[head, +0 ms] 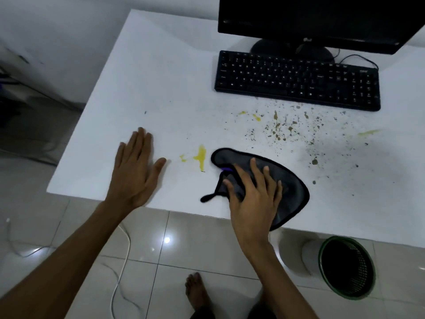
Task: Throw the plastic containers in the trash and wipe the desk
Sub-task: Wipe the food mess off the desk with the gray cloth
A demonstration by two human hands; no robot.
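A grey cloth with black trim (291, 187) lies near the front edge of the white desk (161, 77). My right hand (253, 192) presses flat on the cloth with spread fingers. My left hand (135, 169) rests flat on the bare desk to the left, fingers straight. A yellow smear (200, 157) sits between the two hands. Dark and greenish specks (282, 130) are scattered in front of the keyboard. A green mesh trash bin (347, 267) stands on the floor under the desk's front right. No plastic containers are visible.
A black keyboard (296, 80) and a black monitor (322, 19) stand at the back right of the desk. White cables (119, 284) trail over the tiled floor at the left. My bare foot (195, 293) is on the tiles below.
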